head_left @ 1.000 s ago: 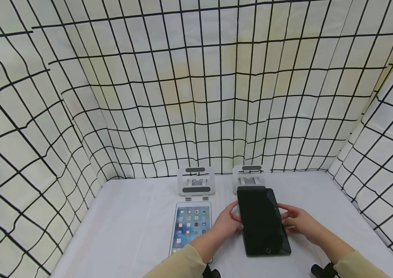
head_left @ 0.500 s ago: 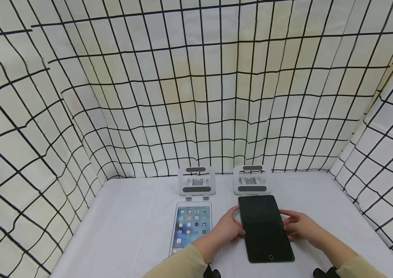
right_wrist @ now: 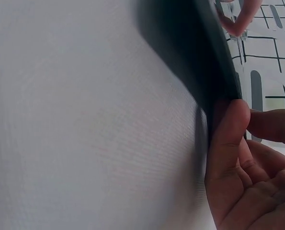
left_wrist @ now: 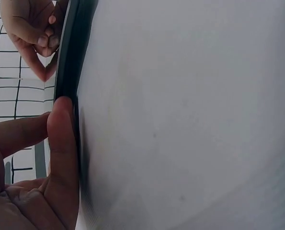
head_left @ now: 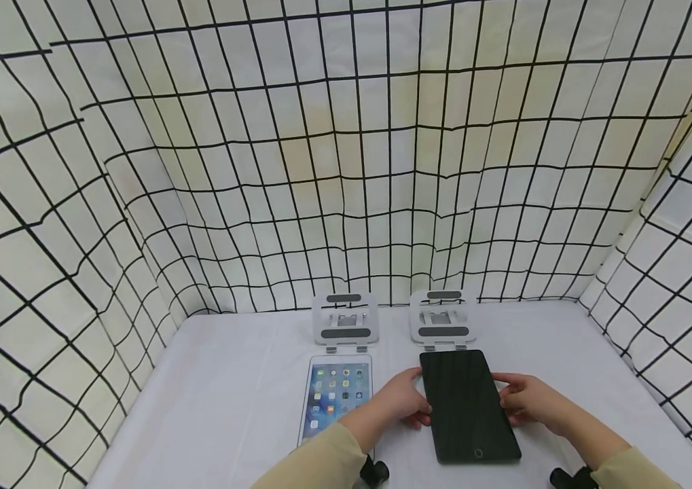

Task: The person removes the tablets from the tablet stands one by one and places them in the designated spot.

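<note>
In the head view a black tablet (head_left: 470, 407) with a dark screen lies face up, close over the table, its top edge just in front of the right stand. My left hand (head_left: 403, 399) grips its left side edge. At the opposite edge my right hand (head_left: 532, 404) holds on with thumb and fingers. The left wrist view shows the left thumb (left_wrist: 62, 129) pressed to the edge of the slab. From the right wrist, the tablet (right_wrist: 195, 57) appears as a dark slanted slab, with the right thumb (right_wrist: 228, 139) against its edge.
A white tablet (head_left: 327, 401) with a lit screen of app icons lies to the left, partly behind the left forearm. Two white tablet stands with grey pads, a left stand (head_left: 346, 333) and a right stand (head_left: 443, 331), stand at the back. Black-gridded white walls (head_left: 382, 204) enclose the table.
Both hands have brought the black tablet toward me and slightly right, away from the right stand. More of that stand now shows. The white tablet has stayed in place.
</note>
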Motion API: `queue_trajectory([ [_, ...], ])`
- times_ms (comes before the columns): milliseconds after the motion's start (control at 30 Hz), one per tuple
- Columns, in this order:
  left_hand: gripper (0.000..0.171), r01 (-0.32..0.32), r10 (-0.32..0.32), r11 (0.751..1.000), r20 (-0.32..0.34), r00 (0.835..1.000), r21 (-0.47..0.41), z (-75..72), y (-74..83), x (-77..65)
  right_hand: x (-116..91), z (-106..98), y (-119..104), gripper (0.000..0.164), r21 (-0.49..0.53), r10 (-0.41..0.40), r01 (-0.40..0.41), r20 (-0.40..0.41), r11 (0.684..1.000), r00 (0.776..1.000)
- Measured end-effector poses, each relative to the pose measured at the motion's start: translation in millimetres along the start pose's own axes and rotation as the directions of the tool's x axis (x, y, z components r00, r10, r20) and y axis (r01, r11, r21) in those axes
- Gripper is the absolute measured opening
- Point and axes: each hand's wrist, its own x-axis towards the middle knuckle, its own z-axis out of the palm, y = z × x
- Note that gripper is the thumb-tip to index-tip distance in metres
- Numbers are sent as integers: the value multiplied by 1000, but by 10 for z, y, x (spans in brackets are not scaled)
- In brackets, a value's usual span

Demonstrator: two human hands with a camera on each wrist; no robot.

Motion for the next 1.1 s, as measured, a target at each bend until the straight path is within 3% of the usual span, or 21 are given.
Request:
queue_trajectory([
  [167,74,19,-20,1000,21,1000,15,-14,21,-25,9,0,9,65,-17,7,-7,-3,1000,1000],
  [500,75,-19,17,995,21,1000,95,-13,34,-11,-3,-23,-23,67,-85,-13,12,-13,996,1000],
  [633,75,-29,26,986,23,999,166,-22,45,-7,5,-20,-55,67,-152,-14,11,-15,988,1000],
  [767,74,-41,35,974,31,999,225,-31,71,-18,34,-20,-69,64,-234,-15,11,-16,972,1000],
  [967,75,-54,46,972,42,998,229,-28,66,-42,73,-32,-56,59,-390,-52,44,-9,920,999],
  [1100,75,-57,50,974,39,998,218,-26,52,-42,79,-42,-48,59,-423,-74,64,-7,904,997],
])
